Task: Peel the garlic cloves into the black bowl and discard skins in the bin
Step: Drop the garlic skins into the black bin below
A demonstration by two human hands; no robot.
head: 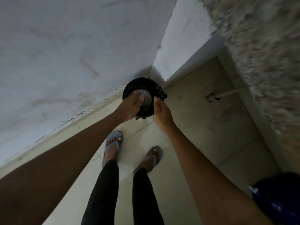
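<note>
A round black bin lined with a black bag stands on the floor in the corner of two walls. Pale garlic skins lie inside it. My left hand reaches over the bin's near left rim, fingers loosely extended downward and nothing visible in them. My right hand hovers at the near right rim, its fingers straight and pointing into the bin. The black bowl and the garlic cloves are out of view.
I stand on a pale tiled floor in sandals, facing the corner. A white wall runs on the left. A speckled counter edge overhangs on the right, a pipe under it. A blue object sits at lower right.
</note>
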